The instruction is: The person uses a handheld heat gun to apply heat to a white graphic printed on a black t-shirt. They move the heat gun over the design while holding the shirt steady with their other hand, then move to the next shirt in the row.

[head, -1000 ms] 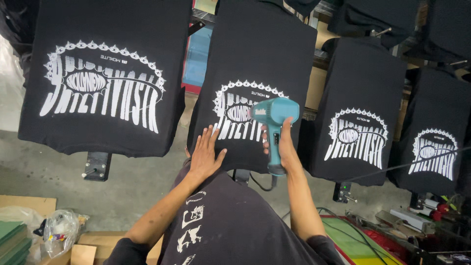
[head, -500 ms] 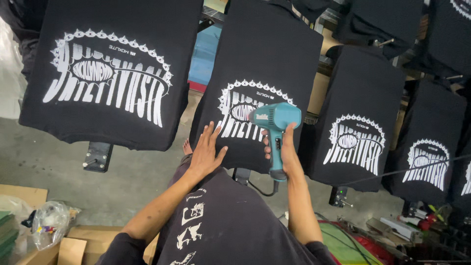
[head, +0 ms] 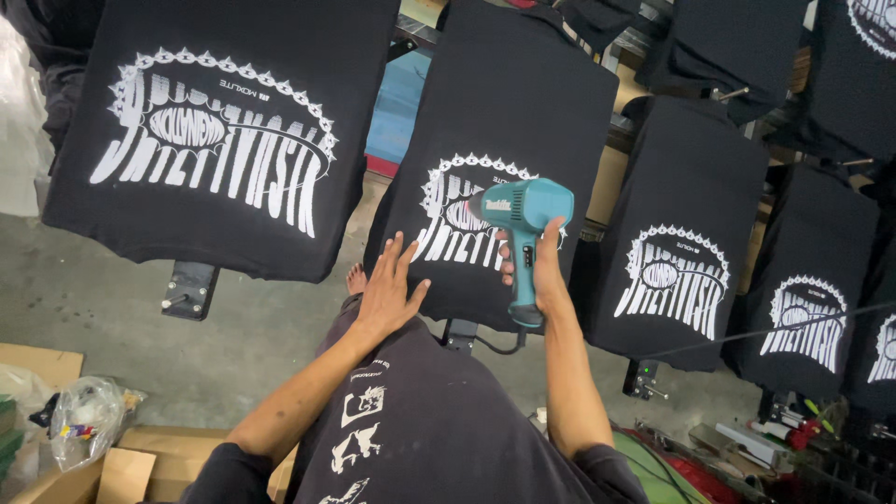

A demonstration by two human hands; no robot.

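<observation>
We dry the print: left hand [head: 387, 294] flat on the black shirt [head: 504, 140], right hand [head: 541, 271] gripping the teal heat gun [head: 521, 210], to sweep next.

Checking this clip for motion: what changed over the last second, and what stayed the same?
Little changed. The teal heat gun in the right hand edged slightly up the white print on the middle black shirt; much of the apparent shift is the head camera drifting. The left hand stayed flat on the shirt's lower edge, the right hand kept its grip, and the neighbouring printed shirts remained on their boards.
</observation>
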